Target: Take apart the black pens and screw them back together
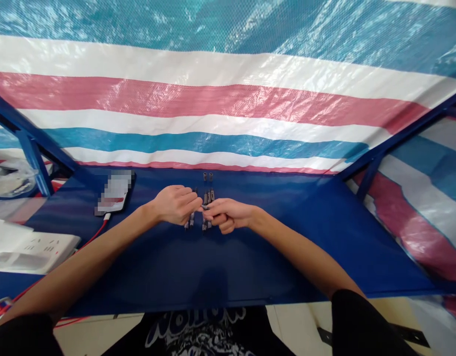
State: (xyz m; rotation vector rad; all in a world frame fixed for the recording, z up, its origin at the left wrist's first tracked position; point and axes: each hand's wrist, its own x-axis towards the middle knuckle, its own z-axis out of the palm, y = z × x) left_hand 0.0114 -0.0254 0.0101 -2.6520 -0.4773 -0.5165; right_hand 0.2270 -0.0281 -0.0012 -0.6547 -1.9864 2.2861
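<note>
My left hand (pixel 179 204) and my right hand (pixel 228 215) meet over the middle of the blue table (pixel 250 267). Between their fingertips is a small dark grey part (pixel 205 207), pinched from both sides; its exact shape is too small to tell. Several small dark parts (pixel 209 195) lie in a group just behind the fingers. More of them (pixel 206 226) show below the fingertips, partly hidden by my hands. Two short dark cylinders (pixel 207 176) stand side by side near the table's back edge.
A phone (pixel 116 192) with a red cable (pixel 98 232) lies at the back left. A white power strip (pixel 46 249) is at the left edge. Blue frame bars (pixel 369 160) rise at both sides, with a striped sheet (pixel 220 104) behind the table.
</note>
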